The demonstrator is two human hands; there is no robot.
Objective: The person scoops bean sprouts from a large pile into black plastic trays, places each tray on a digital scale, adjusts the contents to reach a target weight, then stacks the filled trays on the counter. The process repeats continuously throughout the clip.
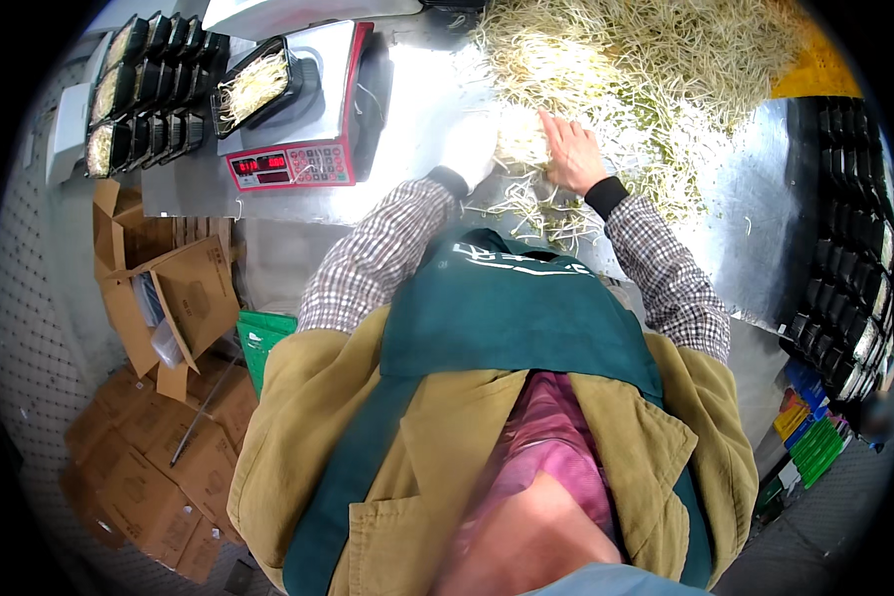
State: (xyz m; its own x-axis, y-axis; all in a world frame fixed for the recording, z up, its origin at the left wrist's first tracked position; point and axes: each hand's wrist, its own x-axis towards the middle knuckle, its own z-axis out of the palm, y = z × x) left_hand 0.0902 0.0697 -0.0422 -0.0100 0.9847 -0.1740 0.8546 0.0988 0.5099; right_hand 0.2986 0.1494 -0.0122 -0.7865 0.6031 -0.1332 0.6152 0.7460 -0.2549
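A clump of bean sprouts lies between my two hands on the metal table. My right hand rests against the clump's right side, fingers extended and close together. On its left is my left hand, washed out by bright glare, so its fingers cannot be made out. Loose sprouts are scattered on the table just below both hands. Beyond them spreads a large heap of bean sprouts. To the left, a black plastic tray with sprouts in it sits tilted on a red digital scale with a lit display.
Stacked black trays with sprouts stand at the far left. More stacked trays line the right side. An open cardboard box and flattened cartons are at lower left, near a green crate. A yellow surface shows behind the heap.
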